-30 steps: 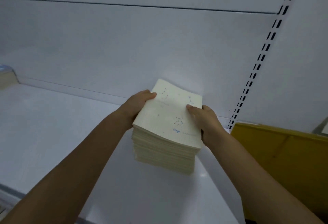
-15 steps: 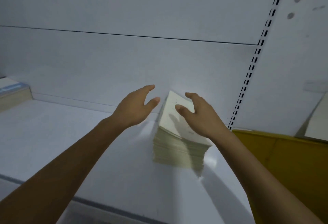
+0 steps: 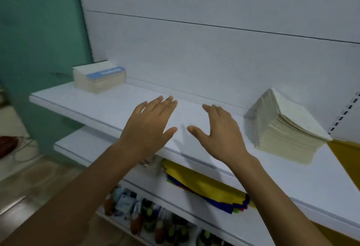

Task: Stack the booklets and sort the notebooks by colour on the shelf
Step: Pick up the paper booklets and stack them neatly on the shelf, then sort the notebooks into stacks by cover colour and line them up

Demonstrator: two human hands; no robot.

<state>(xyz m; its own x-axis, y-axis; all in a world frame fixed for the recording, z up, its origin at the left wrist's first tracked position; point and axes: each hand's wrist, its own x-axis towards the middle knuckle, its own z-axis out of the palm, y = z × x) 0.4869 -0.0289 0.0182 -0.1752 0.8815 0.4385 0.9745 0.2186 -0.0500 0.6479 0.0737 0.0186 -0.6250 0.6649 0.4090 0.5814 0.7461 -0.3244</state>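
Head view: left hand (image 3: 150,127) & right hand (image 3: 220,134) hover over the shelf (image 3: 97,105), grip wide, holding nothing, w/ the cream booklet stack (image 3: 282,129) parked at right end, blue-banded stack (image 3: 97,78) far left, prob. leaving the middle for the coloured notebooks (image 3: 204,187) below.

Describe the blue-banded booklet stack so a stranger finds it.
On the top white shelf, go to the far left end by the green wall. The cream stack there has a blue band on top; the right-hand stack is plain.
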